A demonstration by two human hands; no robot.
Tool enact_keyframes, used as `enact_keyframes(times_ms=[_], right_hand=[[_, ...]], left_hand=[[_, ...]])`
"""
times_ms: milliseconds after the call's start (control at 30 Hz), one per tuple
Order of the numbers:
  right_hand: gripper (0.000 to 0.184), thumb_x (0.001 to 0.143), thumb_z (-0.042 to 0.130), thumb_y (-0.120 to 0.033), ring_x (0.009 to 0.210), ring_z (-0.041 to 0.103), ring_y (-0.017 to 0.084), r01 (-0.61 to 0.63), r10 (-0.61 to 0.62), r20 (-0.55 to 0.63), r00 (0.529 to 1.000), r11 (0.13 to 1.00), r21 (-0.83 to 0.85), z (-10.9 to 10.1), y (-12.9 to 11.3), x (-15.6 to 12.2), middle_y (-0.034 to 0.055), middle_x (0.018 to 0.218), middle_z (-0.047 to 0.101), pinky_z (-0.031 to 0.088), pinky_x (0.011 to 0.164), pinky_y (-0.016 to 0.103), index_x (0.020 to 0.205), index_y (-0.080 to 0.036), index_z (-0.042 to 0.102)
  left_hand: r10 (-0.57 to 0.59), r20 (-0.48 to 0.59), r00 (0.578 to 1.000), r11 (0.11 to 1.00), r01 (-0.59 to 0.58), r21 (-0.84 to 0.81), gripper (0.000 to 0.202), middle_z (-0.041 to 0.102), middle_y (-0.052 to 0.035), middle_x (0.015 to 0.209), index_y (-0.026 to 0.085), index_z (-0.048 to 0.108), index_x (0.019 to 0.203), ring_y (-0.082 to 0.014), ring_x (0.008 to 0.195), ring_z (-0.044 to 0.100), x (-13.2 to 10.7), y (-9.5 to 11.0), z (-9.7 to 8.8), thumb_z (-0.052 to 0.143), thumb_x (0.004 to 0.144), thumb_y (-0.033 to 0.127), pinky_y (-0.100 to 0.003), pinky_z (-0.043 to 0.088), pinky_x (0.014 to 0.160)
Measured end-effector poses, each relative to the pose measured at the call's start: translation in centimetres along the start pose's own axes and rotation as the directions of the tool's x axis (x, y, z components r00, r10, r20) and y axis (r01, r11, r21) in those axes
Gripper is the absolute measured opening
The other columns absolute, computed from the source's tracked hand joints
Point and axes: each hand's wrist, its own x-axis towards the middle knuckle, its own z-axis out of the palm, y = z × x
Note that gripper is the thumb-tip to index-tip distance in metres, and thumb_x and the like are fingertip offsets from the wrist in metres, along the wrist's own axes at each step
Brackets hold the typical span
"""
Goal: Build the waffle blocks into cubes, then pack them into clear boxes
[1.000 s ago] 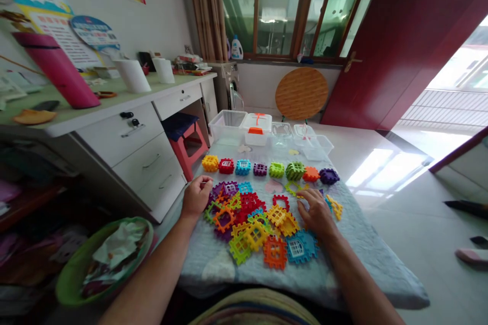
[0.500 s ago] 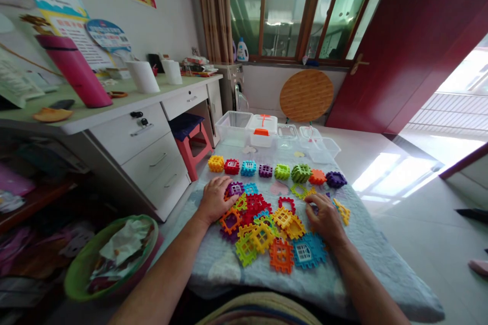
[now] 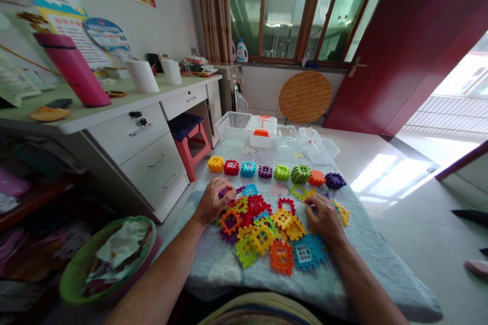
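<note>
My left hand (image 3: 214, 200) is closed on a purple interlocking plastic building piece (image 3: 239, 190), lifted at the left side of the pile and partly hidden by my fingers. My right hand (image 3: 324, 217) rests at the right of the pile, fingers curled; a bit of dark purple shows between thumb and fingers, but whether it is gripped is unclear. Between the hands lie loose pieces: red ones (image 3: 256, 205), an orange square (image 3: 282, 257), a blue window piece (image 3: 309, 252), a yellow window piece (image 3: 262, 238) and a green one (image 3: 246, 252).
Behind the pile stands a row of assembled cubes, among them a yellow cube (image 3: 215, 164) and a dark purple one (image 3: 335, 180). Clear plastic boxes (image 3: 233, 134) sit at the cloth-covered table's (image 3: 213, 274) far end. A desk (image 3: 143, 137) and a green basket (image 3: 68, 279) are to the left.
My left hand has closed on the purple piece, which lay flat beside it before, and has tilted it up towards the left. My right hand has hardly moved.
</note>
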Motion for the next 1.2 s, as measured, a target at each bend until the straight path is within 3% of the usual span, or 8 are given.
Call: enact_keyframes(times_ms=[167,333,467,600,900,1000,1100,1200], right_hand=[[0.013,0.081,0.051,-0.02,0.085,0.059,0.021,0.005,-0.005,0.007,1.0,1.0,0.006,0.1,0.1,0.0,0.0049,0.084,0.066,0.045,0.08,0.033,0.083,-0.02,0.064],[0.013,0.08,0.051,-0.019,0.084,0.058,0.021,-0.003,0.003,0.009,1.0,1.0,0.008,0.1,0.0,0.0,0.005,0.084,0.065,0.045,0.079,0.034,0.082,-0.02,0.064],[0.013,0.08,0.05,-0.019,0.084,0.059,0.022,0.011,-0.011,0.017,1.0,1.0,0.001,0.1,0.0,0.0,0.0052,0.083,0.065,0.045,0.08,0.034,0.082,-0.021,0.063],[0.012,0.08,0.051,-0.019,0.083,0.058,0.021,0.014,-0.014,0.023,1.0,1.0,-0.007,0.1,0.1,0.0,0.0053,0.083,0.065,0.045,0.081,0.035,0.082,-0.02,0.063],[0.012,0.08,0.05,-0.019,0.083,0.057,0.021,0.018,-0.018,0.034,0.999,1.0,-0.018,0.2,0.2,0.0,0.0049,0.082,0.064,0.045,0.08,0.034,0.082,-0.02,0.062],[0.012,0.081,0.05,-0.018,0.083,0.057,0.021,0.012,-0.011,0.044,0.999,1.0,-0.019,0.1,-0.1,0.0,0.0047,0.082,0.064,0.045,0.079,0.034,0.081,-0.02,0.062],[0.012,0.081,0.049,-0.018,0.082,0.057,0.021,0.013,-0.012,0.045,0.999,1.0,-0.024,0.1,-0.1,0.0,0.0044,0.081,0.064,0.045,0.079,0.034,0.08,-0.021,0.061],[0.012,0.08,0.05,-0.019,0.081,0.057,0.021,0.018,-0.018,0.03,0.999,0.999,-0.026,0.2,0.0,0.0,0.0046,0.081,0.064,0.045,0.078,0.034,0.08,-0.021,0.061]], left_hand=[[0.024,0.051,0.998,0.998,-0.027,0.056,0.033,0.067,-0.0052,0.079,0.021,0.062,0.066,-0.022,0.092,0.059,0.1,-0.1,0.5,0.046,0.09,0.037,-0.037,0.045,0.09],[0.037,0.038,0.999,0.993,-0.041,0.106,0.024,0.067,-0.0062,0.094,0.021,0.065,0.088,-0.0229,0.097,0.058,0.0,0.0,0.5,0.052,0.087,0.041,-0.039,0.044,0.094],[0.08,0.097,0.992,0.984,-0.094,0.151,0.036,0.067,-0.0071,0.11,0.022,0.065,0.106,-0.0274,0.114,0.053,-0.2,0.1,0.7,0.066,0.077,0.043,-0.044,0.039,0.102],[0.083,0.139,0.987,0.984,-0.103,0.143,0.019,0.071,-0.0047,0.1,0.024,0.068,0.095,-0.0249,0.105,0.059,-0.1,0.2,1.2,0.063,0.081,0.034,-0.042,0.041,0.098],[-0.067,-0.113,0.991,0.997,0.061,-0.053,0.03,0.069,-0.0073,0.096,0.019,0.067,0.096,-0.0211,0.095,0.064,0.2,0.2,1.1,0.043,0.093,0.037,-0.034,0.049,0.089],[-0.077,-0.028,0.997,0.991,0.073,-0.108,0.03,0.07,-0.0056,0.097,0.021,0.068,0.098,-0.0201,0.095,0.064,0.2,0.5,1.2,0.043,0.093,0.037,-0.032,0.05,0.088],[-0.012,0.067,0.998,0.999,0.015,-0.044,0.027,0.07,-0.0045,0.095,0.023,0.069,0.096,-0.0202,0.093,0.064,0.3,0.8,1.4,0.046,0.092,0.035,-0.033,0.049,0.089],[0.041,0.054,0.998,0.996,-0.045,0.075,0.024,0.07,-0.005,0.093,0.022,0.068,0.094,-0.0219,0.093,0.062,0.5,0.6,1.3,0.05,0.09,0.036,-0.036,0.047,0.09]])
